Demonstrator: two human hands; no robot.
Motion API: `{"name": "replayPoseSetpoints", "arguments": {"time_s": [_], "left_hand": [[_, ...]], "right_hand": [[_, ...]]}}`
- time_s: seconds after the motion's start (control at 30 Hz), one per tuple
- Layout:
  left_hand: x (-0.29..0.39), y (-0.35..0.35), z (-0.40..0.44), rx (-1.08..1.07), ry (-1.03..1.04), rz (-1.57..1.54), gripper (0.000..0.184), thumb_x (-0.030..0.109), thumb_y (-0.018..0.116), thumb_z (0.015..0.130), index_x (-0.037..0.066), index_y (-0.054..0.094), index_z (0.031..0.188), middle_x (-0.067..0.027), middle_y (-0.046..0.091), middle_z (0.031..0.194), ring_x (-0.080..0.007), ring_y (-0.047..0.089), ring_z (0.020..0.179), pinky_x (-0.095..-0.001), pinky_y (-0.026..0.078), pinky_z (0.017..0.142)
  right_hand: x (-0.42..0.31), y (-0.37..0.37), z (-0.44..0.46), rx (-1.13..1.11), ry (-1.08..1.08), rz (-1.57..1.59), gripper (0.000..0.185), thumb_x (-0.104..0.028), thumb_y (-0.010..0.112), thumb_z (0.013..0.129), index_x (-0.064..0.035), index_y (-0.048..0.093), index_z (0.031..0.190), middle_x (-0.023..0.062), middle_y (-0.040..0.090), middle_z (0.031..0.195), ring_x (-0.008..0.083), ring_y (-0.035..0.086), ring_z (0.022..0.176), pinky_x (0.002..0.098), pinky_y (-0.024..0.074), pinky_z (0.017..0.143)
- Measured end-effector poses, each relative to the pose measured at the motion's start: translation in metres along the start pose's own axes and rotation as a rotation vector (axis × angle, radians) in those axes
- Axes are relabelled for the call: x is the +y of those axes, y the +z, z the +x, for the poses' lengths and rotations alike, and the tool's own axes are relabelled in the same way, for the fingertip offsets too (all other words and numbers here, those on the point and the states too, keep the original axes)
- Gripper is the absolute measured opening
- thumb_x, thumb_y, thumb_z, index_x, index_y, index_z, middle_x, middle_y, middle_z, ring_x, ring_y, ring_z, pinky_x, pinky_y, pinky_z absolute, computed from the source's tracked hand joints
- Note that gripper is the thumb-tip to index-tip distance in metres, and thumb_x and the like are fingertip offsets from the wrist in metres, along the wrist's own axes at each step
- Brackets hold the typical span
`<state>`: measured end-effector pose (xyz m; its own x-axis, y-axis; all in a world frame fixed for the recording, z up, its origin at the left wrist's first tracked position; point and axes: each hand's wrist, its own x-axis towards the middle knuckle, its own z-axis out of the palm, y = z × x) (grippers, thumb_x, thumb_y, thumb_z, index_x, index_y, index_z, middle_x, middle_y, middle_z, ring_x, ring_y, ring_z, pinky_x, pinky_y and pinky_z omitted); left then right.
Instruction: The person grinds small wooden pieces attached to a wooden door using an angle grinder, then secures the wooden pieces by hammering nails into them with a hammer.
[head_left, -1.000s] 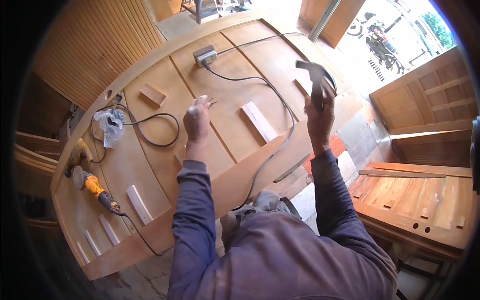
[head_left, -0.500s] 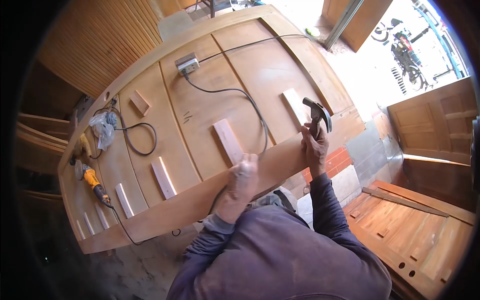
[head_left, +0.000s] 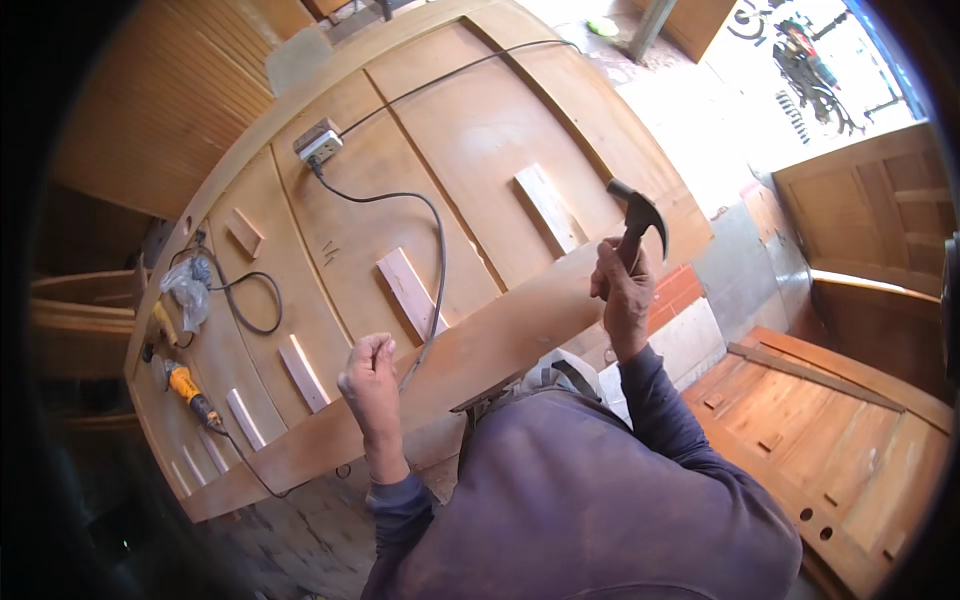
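My right hand [head_left: 627, 295] grips a claw hammer [head_left: 640, 222] by its handle, head up, over the near edge of a large wooden door panel [head_left: 450, 140]. My left hand [head_left: 372, 385] hangs over the same near edge, further left. Its fingers are curled together, and whatever they may pinch is too small to make out. A wood block [head_left: 408, 290] lies just beyond it, with a black cord [head_left: 443, 250] running close by. Several small nails [head_left: 330, 252] lie loose on the panel. Another pale wood block [head_left: 548, 208] lies on the panel left of the hammer.
A socket box [head_left: 320, 146] sits on the panel with its cord trailing. At the left end lie a yellow and black power tool [head_left: 187, 390] and a plastic bag [head_left: 187, 288]. Another wooden door [head_left: 800, 450] lies low at right. A motorcycle [head_left: 808, 65] stands outside.
My left hand has moved left along the panel's near edge, away from the right hand. My right hand still holds the hammer up. The view has shifted slightly.
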<state>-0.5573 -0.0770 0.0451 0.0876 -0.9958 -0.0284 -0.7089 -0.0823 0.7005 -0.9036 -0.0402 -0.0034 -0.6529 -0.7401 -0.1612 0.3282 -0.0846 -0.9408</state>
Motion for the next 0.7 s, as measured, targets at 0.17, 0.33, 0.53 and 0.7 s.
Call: {"name": "replayPoseSetpoints", "arguments": {"time_s": [0.17,0.33,0.53,0.7], "left_hand": [[0.042,0.051,0.014,0.059,0.125,-0.441,0.012,0.006,0.076,0.098,-0.001,0.075,0.107,-0.0068,0.075,0.087,-0.0101,0.068,0.071,-0.0277,0.058,0.067],[0.088,0.122,0.028,-0.040,0.187,-0.702,0.012,0.005,0.075,0.099,-0.001,0.075,0.109,-0.0025,0.074,0.087,-0.0078,0.066,0.077,-0.0232,0.055,0.073],[0.138,0.193,0.066,-0.089,0.086,-0.621,0.013,0.013,0.082,0.094,0.002,0.078,0.102,-0.0021,0.078,0.092,-0.0084,0.069,0.087,-0.0250,0.055,0.082],[0.138,0.248,0.095,0.023,0.069,-0.545,0.015,0.015,0.082,0.093,0.003,0.079,0.102,-0.0018,0.079,0.091,-0.0093,0.069,0.087,-0.0277,0.056,0.084]], "right_hand": [[-0.037,-0.036,-0.012,0.047,-0.069,-0.082,0.016,-0.014,0.073,0.101,-0.0041,0.064,0.111,-0.0012,0.054,0.070,0.0082,0.050,0.054,0.0255,0.0422,0.050],[-0.042,-0.061,-0.023,0.011,-0.046,-0.149,0.017,-0.014,0.073,0.102,-0.0049,0.064,0.113,-0.0018,0.054,0.068,0.0072,0.049,0.053,0.0244,0.0401,0.048],[-0.042,-0.079,0.003,-0.115,0.086,-0.195,0.018,-0.010,0.074,0.100,-0.0033,0.065,0.114,-0.0021,0.058,0.069,0.0055,0.052,0.054,0.0241,0.0418,0.050],[-0.033,-0.107,0.060,-0.334,0.103,-0.284,0.021,-0.016,0.075,0.101,-0.0055,0.064,0.116,-0.0038,0.057,0.072,0.0040,0.050,0.055,0.0216,0.0379,0.050]]}}
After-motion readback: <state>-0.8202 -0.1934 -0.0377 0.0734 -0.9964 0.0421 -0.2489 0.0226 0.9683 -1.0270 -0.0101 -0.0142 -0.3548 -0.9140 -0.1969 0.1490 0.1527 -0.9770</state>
